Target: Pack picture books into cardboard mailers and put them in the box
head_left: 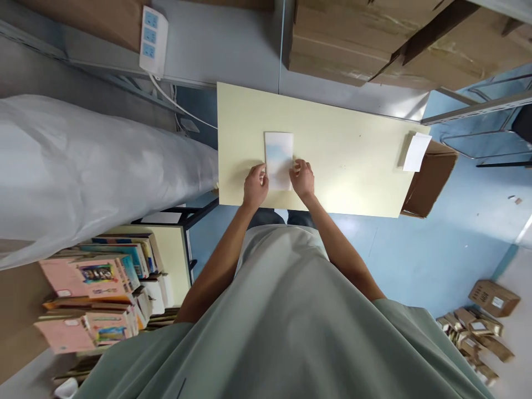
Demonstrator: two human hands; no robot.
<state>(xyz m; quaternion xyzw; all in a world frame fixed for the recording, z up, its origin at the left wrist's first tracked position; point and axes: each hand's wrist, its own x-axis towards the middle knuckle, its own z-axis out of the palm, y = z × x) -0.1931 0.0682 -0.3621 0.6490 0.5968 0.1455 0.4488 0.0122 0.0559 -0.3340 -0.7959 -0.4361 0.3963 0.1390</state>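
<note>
On the pale yellow tabletop (349, 160) lies a flat white rectangular paper item with a pale-blue cloudy print (279, 158); whether it is a booklet or a folded sheet I cannot tell. My left hand (256, 185) is at its lower left edge, fingers curled and thumb against the side. At the lower right edge, my right hand (303, 178) has its fingers bent and its thumb over the border. Both hands hold the item between them by its sides. Its upper part is uncovered.
A white paper (417, 152) lies at the table's right end, above an open cardboard box (430, 180). Large cartons (341, 50) and a power strip (153, 41) sit beyond the table. At left are a plastic-wrapped roll (103, 172) and stacked books (100, 277).
</note>
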